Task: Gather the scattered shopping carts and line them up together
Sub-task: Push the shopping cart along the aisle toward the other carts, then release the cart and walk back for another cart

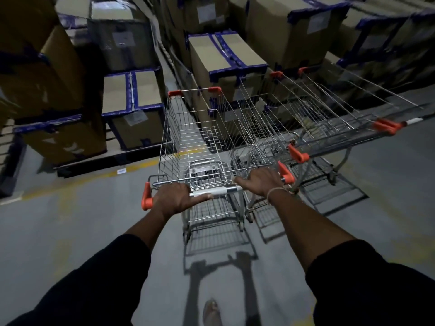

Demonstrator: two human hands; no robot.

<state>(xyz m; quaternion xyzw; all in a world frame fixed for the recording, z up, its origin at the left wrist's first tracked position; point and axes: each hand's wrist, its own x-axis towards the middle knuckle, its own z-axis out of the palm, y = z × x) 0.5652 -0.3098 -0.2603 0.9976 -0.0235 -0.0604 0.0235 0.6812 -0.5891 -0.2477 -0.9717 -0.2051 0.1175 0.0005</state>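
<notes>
Gripping cart (pixel 197 142) handle: both hands, left (pixel 173 198), right (pixel 262 181) | long axis points away toward boxes (pixel 131 109)

shiny wire cart (pixel 195 137), cardboard boxes (pixel 138 109)

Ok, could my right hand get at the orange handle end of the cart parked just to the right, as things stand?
Probably yes. Your right hand grips the handle bar of your cart, and the next cart's orange handle end sits just beyond it with nothing between. You would have to let go first.
</notes>
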